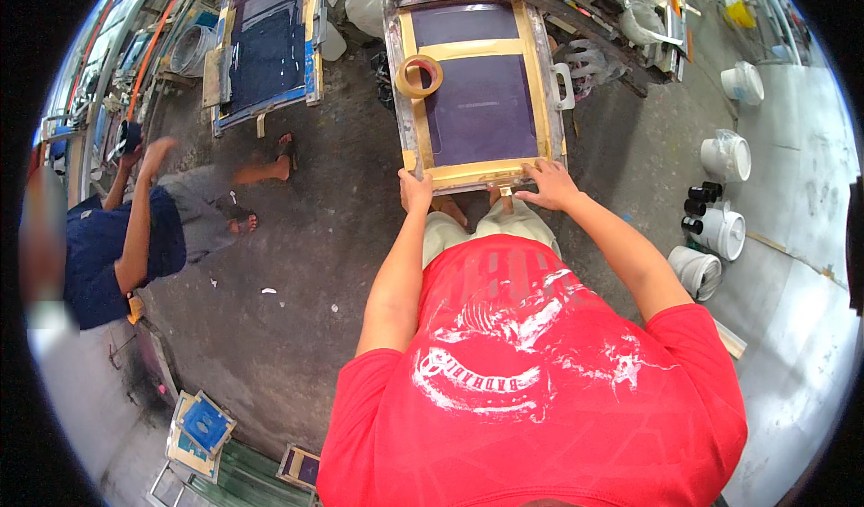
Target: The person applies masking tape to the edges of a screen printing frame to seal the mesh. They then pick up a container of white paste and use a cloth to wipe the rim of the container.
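A screen-printing frame (pixel 481 107) with dark purple mesh and tan tape along its borders lies in front of me. My left hand (pixel 416 190) is closed on its near left corner, the thumb on top. At the near right, my right hand (pixel 551 186) grips the edge, fingers over the taped rail and thumb below them. Between my hands a small tab of tape (pixel 506 191) hangs at the near rail. A roll of tan packing tape (pixel 419 76) rests on the frame's left side, touching the mesh and border.
Another screen frame (pixel 265 53) with dark ink stands at the upper left. A person in a dark blue shirt (pixel 162 237) sits at the left. White buckets (pixel 720 231) and several black bottles (pixel 695 207) line the right wall. More small screens (pixel 206 424) lean at the lower left.
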A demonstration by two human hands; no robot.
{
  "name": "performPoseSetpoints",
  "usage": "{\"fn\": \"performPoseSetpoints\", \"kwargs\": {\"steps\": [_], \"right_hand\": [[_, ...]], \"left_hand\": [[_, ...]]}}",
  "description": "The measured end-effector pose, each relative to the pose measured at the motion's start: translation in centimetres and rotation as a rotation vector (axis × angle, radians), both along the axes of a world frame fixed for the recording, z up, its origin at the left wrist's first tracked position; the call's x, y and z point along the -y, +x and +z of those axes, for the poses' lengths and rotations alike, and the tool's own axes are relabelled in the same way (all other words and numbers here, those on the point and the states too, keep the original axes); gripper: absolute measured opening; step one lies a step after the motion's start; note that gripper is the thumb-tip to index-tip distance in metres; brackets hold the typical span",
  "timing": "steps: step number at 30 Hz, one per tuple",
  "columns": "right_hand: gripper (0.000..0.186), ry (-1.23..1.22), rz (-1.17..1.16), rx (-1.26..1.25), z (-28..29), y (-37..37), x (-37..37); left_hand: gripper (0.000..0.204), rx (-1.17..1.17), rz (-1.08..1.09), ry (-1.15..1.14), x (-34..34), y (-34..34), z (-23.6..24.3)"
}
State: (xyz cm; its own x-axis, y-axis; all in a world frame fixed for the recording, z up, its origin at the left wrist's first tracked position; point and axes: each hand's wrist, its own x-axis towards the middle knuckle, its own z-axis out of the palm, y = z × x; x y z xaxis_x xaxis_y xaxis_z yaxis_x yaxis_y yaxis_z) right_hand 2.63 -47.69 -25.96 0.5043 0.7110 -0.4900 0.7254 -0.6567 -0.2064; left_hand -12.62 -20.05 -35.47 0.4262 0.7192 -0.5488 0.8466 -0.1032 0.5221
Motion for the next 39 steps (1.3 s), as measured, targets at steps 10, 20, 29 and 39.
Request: {"fn": "performPoseSetpoints", "kwargs": {"steps": [10, 20, 29, 39], "right_hand": [[0.058, 0.326, 0.009, 0.154, -0.7, -2.6, 4.1], [0.104, 0.596, -1.336, -0.293, -7.5, 0.4, 4.7], [0.120, 0.131, -1.346, -0.213, -7.5, 1.2, 1.6], [0.066, 0.429, -1.342, -0.249, -6.9, 1.3, 2.5]], "left_hand": [[0.071, 0.335, 0.092, -0.306, -1.6, -3.0, -2.7], [0.047, 0.192, 0.088, -0.629, -0.7, -2.1, 2.7], [0.047, 0.220, 0.212, -0.627, -1.0, -2.0, 0.6], [0.038, 0.114, 0.313, -0.642, -1.3, -2.1, 0.4]]}}
